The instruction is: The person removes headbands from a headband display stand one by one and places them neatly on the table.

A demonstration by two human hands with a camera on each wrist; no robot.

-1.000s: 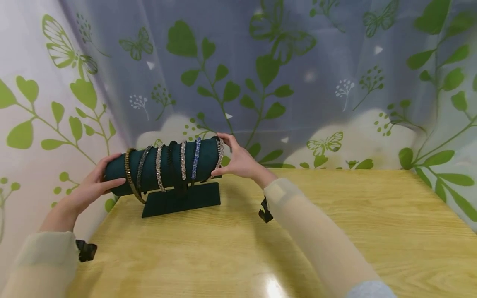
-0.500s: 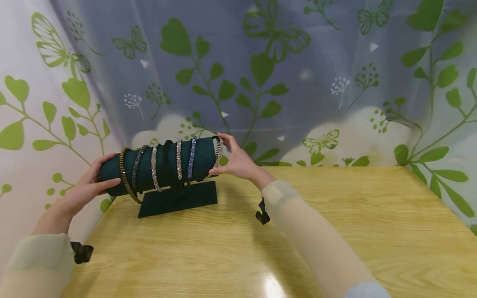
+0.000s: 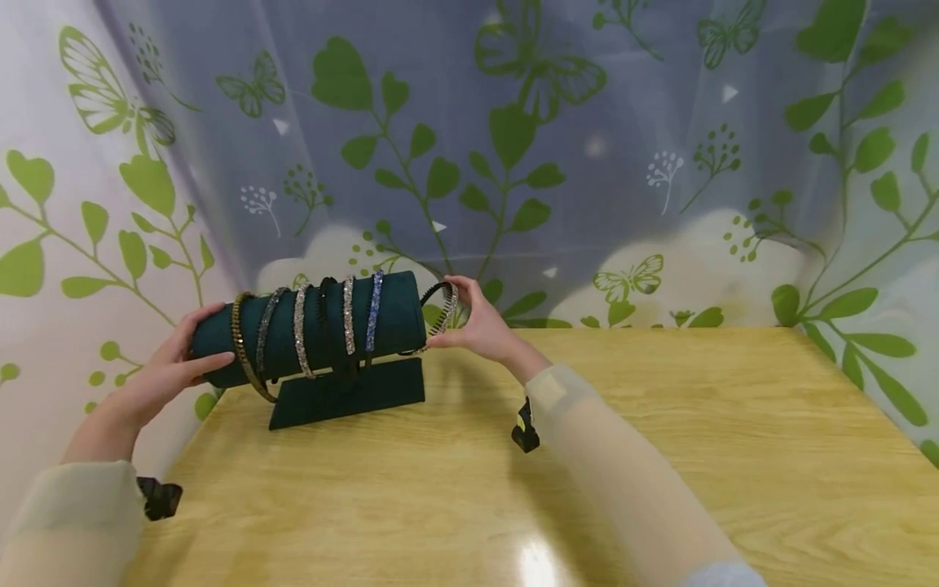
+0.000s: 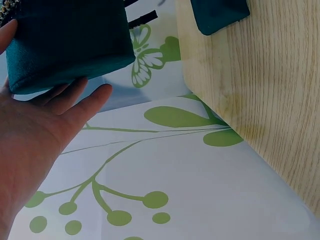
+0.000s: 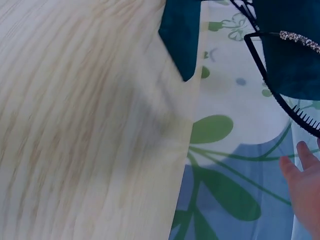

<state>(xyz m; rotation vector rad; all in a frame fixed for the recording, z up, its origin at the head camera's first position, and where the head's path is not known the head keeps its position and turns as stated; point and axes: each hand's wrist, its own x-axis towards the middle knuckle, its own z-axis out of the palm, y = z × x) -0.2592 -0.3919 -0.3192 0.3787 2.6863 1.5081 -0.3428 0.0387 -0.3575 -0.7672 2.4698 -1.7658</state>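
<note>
A dark green padded roll (image 3: 399,310) on a flat base (image 3: 381,395) forms a headband stand on the table's left side. My left hand (image 3: 165,367) grips the roll's left end, thumb along the front; in the left wrist view my fingers reach beneath that end (image 4: 70,45). With my right hand (image 3: 484,330) I pinch a silver rhinestone headband (image 3: 451,310) just off the roll's right end. Its black toothed inner side shows in the right wrist view, where its band (image 5: 255,57) overlaps the roll and my fingers (image 5: 305,185) are at the lower right.
Several headbands circle the roll, among them a gold one (image 3: 238,334), a black one (image 3: 324,314) and a blue one (image 3: 375,310). The wood-grain table (image 3: 697,448) extends to the right. A leaf-patterned curtain (image 3: 601,187) hangs right behind the table.
My right hand has drawn the silver headband rightward, off the roll's right end, opening a gap there. My left hand keeps its grip on the left end. The head view has shifted slightly.
</note>
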